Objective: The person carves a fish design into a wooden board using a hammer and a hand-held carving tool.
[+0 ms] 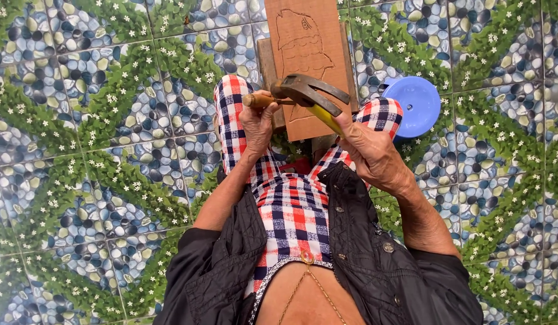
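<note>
Claw hammer with a dark, worn metal head and a pale wooden handle lies crosswise above the person's knees, in front of the lower part of a carved wooden board. The left hand is wrapped shut around the handle's end, knuckles up, forearm bare and bent in from the left. The right hand is curled around a yellow-handled chisel, whose shaft runs up and left beneath the hammer head toward the board. The board is reddish-brown and flat, with a figure outlined in cut grooves, and stands propped between the knees against a second plank behind it. The legs wear red, white and navy checked cloth; a black jacket hangs open. A round blue plastic stool sits just right of the right knee, on a floor tiled with a pebble-and-flower pattern.
</note>
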